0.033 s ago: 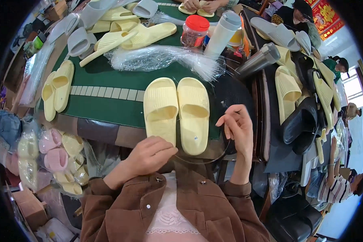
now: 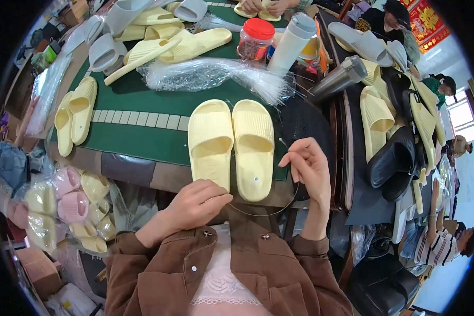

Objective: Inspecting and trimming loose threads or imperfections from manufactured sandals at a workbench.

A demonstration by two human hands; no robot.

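A pair of pale yellow slide slippers (image 2: 209, 134) stands side by side at the table's near edge, toes pointing away from me. A thin clear plastic tie (image 2: 266, 215) curves below their heels between my two hands. My left hand (image 2: 200, 203) is closed at the left slipper's heel, fingers pressed together at one end of the tie. On the right, my right hand (image 2: 308, 163) pinches the tie, whose pale tip rises above the fingers beside the right slipper. A small mark shows on the right slipper's insole.
Across the green mat (image 2: 126, 142) lie a bundle of clear plastic ties (image 2: 210, 76), more slippers (image 2: 81, 110), a red-lidded jar (image 2: 255, 39) and a white bottle (image 2: 292, 42). A steel tumbler (image 2: 342, 76) leans at right. Bagged slippers (image 2: 72, 205) lie lower left. Other people work nearby.
My right hand has shifted slightly down and left. The tie's tip now stands out above its fingers. The slippers and my left hand stay almost where they were.
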